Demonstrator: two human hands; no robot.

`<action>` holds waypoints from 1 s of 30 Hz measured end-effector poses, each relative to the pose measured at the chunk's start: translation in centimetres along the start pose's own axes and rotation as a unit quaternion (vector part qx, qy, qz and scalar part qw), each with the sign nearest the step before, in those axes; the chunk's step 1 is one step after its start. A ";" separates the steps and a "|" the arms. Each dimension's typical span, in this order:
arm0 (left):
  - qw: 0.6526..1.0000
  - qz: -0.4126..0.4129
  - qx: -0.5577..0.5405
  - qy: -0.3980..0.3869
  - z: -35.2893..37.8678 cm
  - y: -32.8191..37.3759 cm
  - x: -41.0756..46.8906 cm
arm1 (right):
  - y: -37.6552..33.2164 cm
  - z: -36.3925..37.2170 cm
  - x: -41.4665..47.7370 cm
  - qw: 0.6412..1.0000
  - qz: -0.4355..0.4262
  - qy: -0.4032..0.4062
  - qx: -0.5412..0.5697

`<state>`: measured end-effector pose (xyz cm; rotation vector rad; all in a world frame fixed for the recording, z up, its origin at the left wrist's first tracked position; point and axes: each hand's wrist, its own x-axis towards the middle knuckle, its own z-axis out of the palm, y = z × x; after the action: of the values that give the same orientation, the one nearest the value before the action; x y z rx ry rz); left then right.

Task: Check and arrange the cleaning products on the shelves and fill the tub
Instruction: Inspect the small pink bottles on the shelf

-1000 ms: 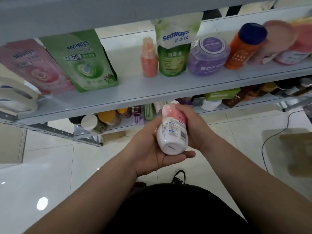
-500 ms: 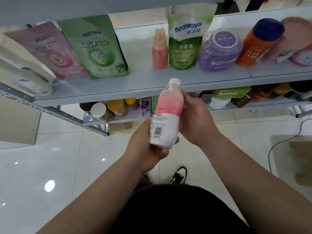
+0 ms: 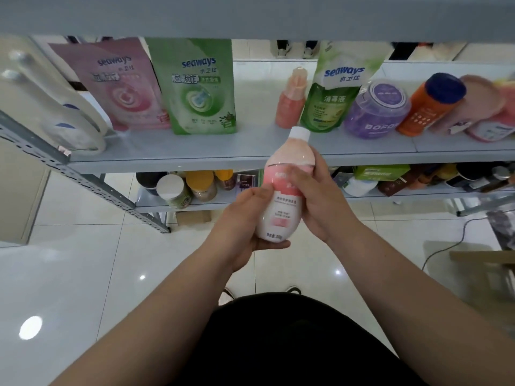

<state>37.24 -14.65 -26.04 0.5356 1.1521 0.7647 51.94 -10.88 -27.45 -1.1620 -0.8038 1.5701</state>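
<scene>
Two hands are sharing one pink-and-white bottle (image 3: 281, 207): you are holding it almost upright in front of the middle shelf (image 3: 223, 151), with its white cap overlapping the shelf's front edge. Your left hand (image 3: 242, 218) is cupping the base, fingers curling under it and thumb pressing against the side. Your right hand (image 3: 320, 201) is wrapping around the upper body, thumb lying across the pink band. Behind the bottle on the shelf, a coral spray bottle (image 3: 291, 101), a disinfectant pouch (image 3: 334, 98), a purple BOFO jar (image 3: 376, 110) and an orange bottle with a blue cap (image 3: 429, 104) are sitting in a row. Further left, a pink seaways pouch (image 3: 122, 87) and a green seaways pouch (image 3: 199, 87) are standing side by side.
</scene>
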 end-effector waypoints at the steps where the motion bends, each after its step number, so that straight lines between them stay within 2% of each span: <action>1: 1.000 0.014 -0.007 0.004 -0.7 0.1 0.1 | -0.2 0.6 0.1 1.000 -0.005 -0.014 0.004; 4: 0.999 0.043 -0.025 0.014 -2.5 0.2 0.2 | -0.6 2.2 -0.1 0.998 -0.012 -0.055 -0.030; 7: 0.999 0.001 -0.037 0.020 -3.8 0.6 0.1 | -0.1 3.6 -0.6 0.995 -0.022 -0.075 -0.058; 9: 0.994 -0.057 -0.076 -0.060 -4.7 0.8 -0.2 | 0.4 4.2 -1.1 0.993 -0.050 -0.087 -0.068; 12: 0.953 -0.143 -0.164 -0.209 -6.3 0.7 -0.7 | 1.0 5.1 -1.7 0.987 -0.098 -0.093 -0.087; 15: 0.933 -0.156 -0.193 -0.259 -7.5 0.5 -0.5 | 1.0 5.8 -1.7 0.987 -0.104 -0.101 -0.075; 17: 0.950 -0.139 -0.167 -0.225 -7.5 0.9 -0.5 | 1.0 6.2 -1.4 0.987 -0.101 -0.104 -0.074; 20: 0.986 -0.068 -0.101 -0.115 -7.0 1.4 -0.1 | 1.6 6.1 -0.3 0.991 -0.075 -0.076 -0.087; 23: 0.998 0.008 -0.055 -0.024 -6.5 1.4 0.6 | 2.7 6.2 1.1 0.995 -0.031 0.017 -0.097; 26: 0.995 0.055 -0.081 0.010 -6.0 1.7 0.8 | 3.3 5.8 2.7 0.993 0.050 0.102 0.027; 30: 0.994 0.079 -0.070 -0.034 -5.1 2.1 1.5 | 2.7 4.7 4.3 0.979 0.114 0.110 0.128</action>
<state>32.15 -12.17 -27.09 0.5345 0.9919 0.9490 46.39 -7.38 -29.59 -1.2413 -0.3212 1.6384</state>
